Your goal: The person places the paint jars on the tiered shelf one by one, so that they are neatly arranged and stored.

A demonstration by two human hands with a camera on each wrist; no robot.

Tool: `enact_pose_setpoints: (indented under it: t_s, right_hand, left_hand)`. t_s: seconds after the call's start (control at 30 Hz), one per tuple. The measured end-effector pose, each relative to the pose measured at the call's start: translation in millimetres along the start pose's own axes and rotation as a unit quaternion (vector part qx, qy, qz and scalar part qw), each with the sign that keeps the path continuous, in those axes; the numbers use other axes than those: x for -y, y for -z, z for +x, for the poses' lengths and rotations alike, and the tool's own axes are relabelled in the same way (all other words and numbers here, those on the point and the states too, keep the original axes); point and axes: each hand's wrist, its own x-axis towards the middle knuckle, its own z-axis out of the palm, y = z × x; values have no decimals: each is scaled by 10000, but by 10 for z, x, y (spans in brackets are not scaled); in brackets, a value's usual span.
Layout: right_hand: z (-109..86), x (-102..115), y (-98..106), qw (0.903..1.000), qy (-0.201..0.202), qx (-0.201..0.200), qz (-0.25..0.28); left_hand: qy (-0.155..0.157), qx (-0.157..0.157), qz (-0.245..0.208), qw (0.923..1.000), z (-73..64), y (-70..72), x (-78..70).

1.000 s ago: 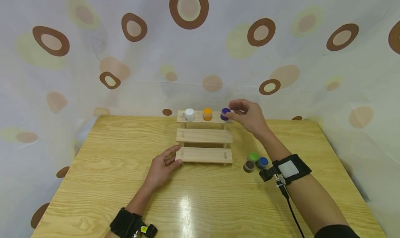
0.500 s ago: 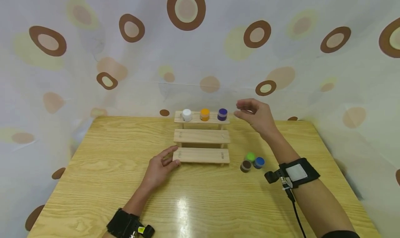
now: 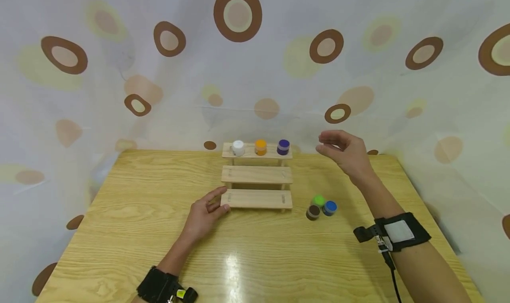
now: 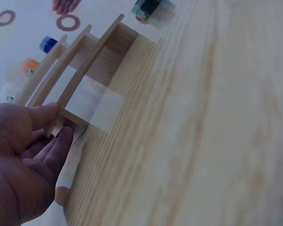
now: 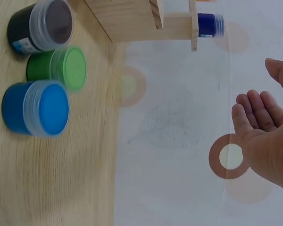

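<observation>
A three-step wooden rack (image 3: pixel 256 174) stands near the back of the table. Along its top step sit a white paint jar (image 3: pixel 238 148), an orange paint jar (image 3: pixel 260 147) and a purple paint jar (image 3: pixel 283 147), spaced apart. My left hand (image 3: pixel 202 214) grips the left end of the lowest step, thumb and fingers around it, as the left wrist view (image 4: pixel 33 146) also shows. Up in the air right of the rack, my right hand (image 3: pixel 345 152) holds nothing, its fingers loosely bent and apart from the thumb.
Right of the rack, a green jar (image 3: pixel 318 201), a blue jar (image 3: pixel 330 208) and a dark brown jar (image 3: pixel 313 212) stand clustered on the wooden table (image 3: pixel 159 179). A patterned sheet (image 3: pixel 179 77) hangs behind the table. A cable runs from the right wrist camera.
My right hand has let go of the purple jar, leaving it on the top step, and moved away to the right. The left hand stays at the lowest step.
</observation>
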Motion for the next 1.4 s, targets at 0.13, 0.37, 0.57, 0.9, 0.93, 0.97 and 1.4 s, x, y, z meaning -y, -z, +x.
enact_pose_setpoints:
  t_s: [0.13,0.37,0.57,0.9,0.93,0.97,1.4]
  right_hand:
    - [-90,-22,120,9999,13,-112,-24]
    - [-236,-64,251,9997,-12,-246,3]
    - [-327,-115,346,9993,-215,-295,-7]
    - [-501,-264,400,9988,-391,-289,-24]
    - [-521,-287,398,9988,-393,-283,5]
    - [-542,-312,396,9989,-383,-265,29]
    - [-821,-667,337,9985,-528,116,-4]
  left_hand:
    - [-12,25,-43,10000,1,-6,12]
    - [-25,17,-84,10000,0,8,4]
    - [-19,32,20,10000,7,21,-14]
    - [-32,26,-68,10000,2,-1,6]
    - [-43,32,-68,10000,5,-1,6]
    - [-49,38,-74,10000,6,0,6]
    - [-17,34,-2,10000,-3,8,-5]
